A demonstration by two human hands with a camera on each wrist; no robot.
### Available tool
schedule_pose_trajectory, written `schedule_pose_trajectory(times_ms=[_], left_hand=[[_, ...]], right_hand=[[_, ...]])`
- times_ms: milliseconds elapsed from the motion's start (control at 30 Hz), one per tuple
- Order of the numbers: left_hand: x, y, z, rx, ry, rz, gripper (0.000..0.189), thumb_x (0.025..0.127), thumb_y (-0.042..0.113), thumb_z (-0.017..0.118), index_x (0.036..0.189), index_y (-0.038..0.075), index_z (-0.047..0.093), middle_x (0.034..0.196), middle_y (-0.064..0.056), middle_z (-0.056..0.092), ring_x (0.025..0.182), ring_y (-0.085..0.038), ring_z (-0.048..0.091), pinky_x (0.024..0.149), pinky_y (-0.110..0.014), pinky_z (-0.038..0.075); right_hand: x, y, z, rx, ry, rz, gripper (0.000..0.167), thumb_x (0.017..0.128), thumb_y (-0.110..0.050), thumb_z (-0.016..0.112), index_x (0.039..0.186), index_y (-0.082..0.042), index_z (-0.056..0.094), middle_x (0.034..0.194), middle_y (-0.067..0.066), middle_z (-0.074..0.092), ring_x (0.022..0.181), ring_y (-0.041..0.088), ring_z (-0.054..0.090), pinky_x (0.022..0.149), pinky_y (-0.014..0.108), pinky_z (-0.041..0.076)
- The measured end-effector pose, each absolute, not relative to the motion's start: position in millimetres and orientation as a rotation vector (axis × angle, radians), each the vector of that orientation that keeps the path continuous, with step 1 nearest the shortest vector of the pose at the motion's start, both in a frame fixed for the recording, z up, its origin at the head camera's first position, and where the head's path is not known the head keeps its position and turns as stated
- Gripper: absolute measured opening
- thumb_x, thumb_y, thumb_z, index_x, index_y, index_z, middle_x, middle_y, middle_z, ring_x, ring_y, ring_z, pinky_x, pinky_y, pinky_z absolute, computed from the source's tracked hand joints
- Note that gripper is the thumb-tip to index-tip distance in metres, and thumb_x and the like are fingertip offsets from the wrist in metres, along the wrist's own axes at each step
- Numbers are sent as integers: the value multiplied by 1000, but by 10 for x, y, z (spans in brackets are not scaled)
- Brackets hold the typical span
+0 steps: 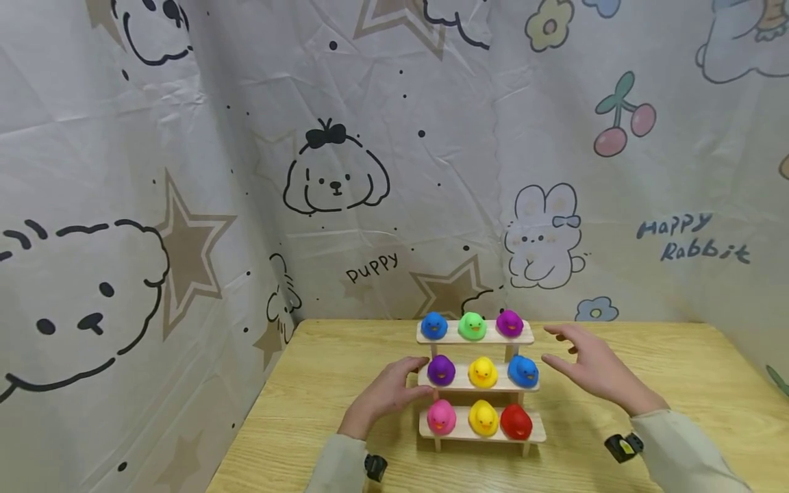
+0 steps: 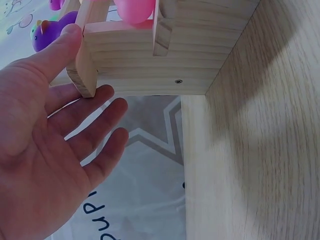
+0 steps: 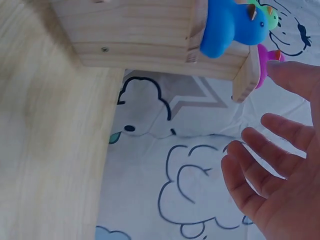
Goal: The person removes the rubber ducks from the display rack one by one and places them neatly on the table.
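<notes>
A three-tier wooden display stand (image 1: 474, 435) stands on the table, with several rubber ducks along its steps. My left hand (image 1: 387, 392) is at the left end of the middle step, thumb in front and fingers behind. In the left wrist view, that hand (image 2: 50, 135) holds the board's end between thumb and index finger, beside a purple duck (image 2: 52, 32). My right hand (image 1: 600, 370) hovers right of the stand, apart from it, fingers spread and nothing held. The blue duck (image 1: 523, 371) on the middle step is near it. A red duck (image 1: 516, 422) sits at the bottom right.
The wooden table (image 1: 320, 356) reaches back to a printed cloth (image 1: 394, 226) with cartoon animals. Cloth also hangs along the left and right sides. The top step (image 1: 453, 334) bears blue, green and purple ducks; pink and yellow ducks sit lower down.
</notes>
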State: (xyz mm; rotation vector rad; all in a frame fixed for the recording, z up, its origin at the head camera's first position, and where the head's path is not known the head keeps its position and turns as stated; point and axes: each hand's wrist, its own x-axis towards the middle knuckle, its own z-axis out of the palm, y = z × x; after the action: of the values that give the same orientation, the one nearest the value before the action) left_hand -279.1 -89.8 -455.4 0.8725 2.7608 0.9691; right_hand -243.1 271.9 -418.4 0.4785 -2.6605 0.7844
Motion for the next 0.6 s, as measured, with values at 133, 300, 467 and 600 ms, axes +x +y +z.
schedule_pose_trajectory(times_ms=[133, 300, 467, 600], left_hand=[[-2793, -897, -4547, 860, 2761, 964, 61, 88, 38, 66, 137, 5, 49, 133, -7, 54, 117, -22, 52, 98, -39, 40], [-2807, -900, -4545, 883, 2769, 955, 63, 87, 42, 66, 136, 6, 50, 132, -7, 55, 116, -21, 52, 98, -38, 40], [-2809, -901, -4553, 896, 2769, 958, 62, 87, 42, 66, 135, 6, 51, 132, -6, 55, 116, -22, 52, 98, -39, 40], [-2802, -904, -4544, 897, 2769, 951, 62, 87, 41, 66, 136, 6, 50, 132, -7, 55, 117, -22, 52, 98, -39, 40]], right_hand=[[-2503, 2633, -4102, 513, -2642, 776, 50, 86, -26, 71, 125, 0, 54, 120, 20, 55, 101, 35, 54, 78, 50, 49], [-2586, 2559, -4012, 527, -2643, 779, 54, 86, -27, 71, 128, 1, 52, 123, 22, 53, 103, 37, 52, 79, 50, 49], [-2659, 2502, -3972, 542, -2649, 768, 57, 86, -29, 72, 130, 0, 51, 127, 22, 52, 105, 38, 53, 80, 49, 49], [-2721, 2447, -3971, 581, -2643, 760, 57, 85, -26, 73, 130, 0, 51, 127, 21, 52, 108, 37, 51, 81, 48, 49]])
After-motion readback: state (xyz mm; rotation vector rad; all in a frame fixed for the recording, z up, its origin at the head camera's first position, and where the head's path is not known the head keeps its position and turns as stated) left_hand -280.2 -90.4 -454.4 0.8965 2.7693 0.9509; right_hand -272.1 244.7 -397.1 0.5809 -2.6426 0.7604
